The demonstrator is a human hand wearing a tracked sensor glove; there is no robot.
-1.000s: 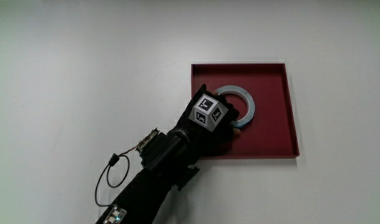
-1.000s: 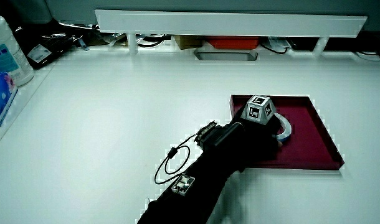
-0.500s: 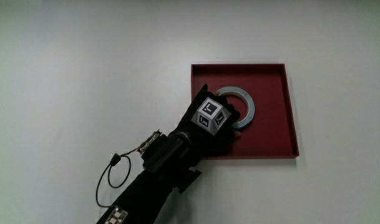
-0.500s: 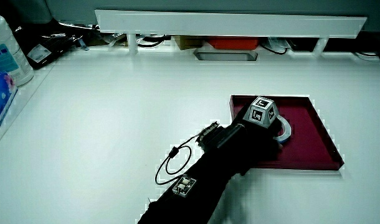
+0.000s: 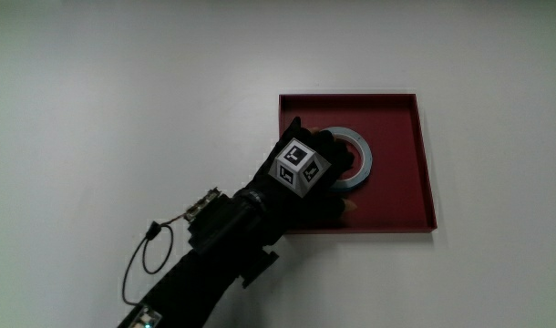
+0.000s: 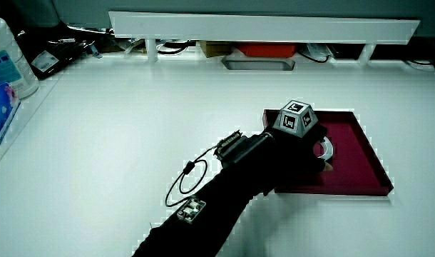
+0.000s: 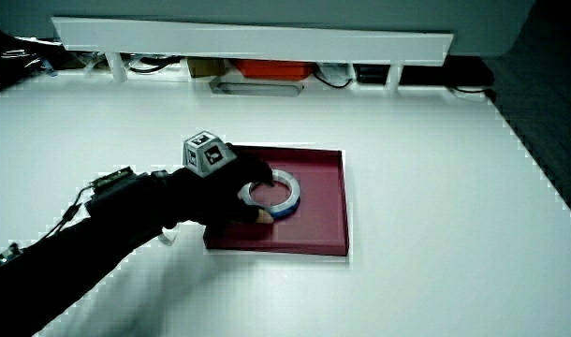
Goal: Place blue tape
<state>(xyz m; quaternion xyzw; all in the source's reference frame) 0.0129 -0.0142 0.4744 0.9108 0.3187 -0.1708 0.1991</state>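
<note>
Blue tape, a flat ring-shaped roll with a pale grey face (image 5: 360,155), lies on the floor of a shallow square dark red tray (image 5: 396,118), roughly in the tray's middle. In a side view (image 7: 278,192) the roll sits flat on the tray floor with its open centre showing. The black-gloved hand (image 5: 310,173) rests over the part of the roll nearest the person, covering that part of the ring. The grip looks curled around the roll's edge, one fingertip (image 7: 263,216) showing at the roll's near rim, but whether it actually clamps the tape I cannot tell. The small patterned cube (image 5: 299,164) stands on the back of the hand. The tray rests on the white tabletop (image 5: 123,100). A thin black looped cable (image 5: 141,260) hangs beside the forearm.
</note>
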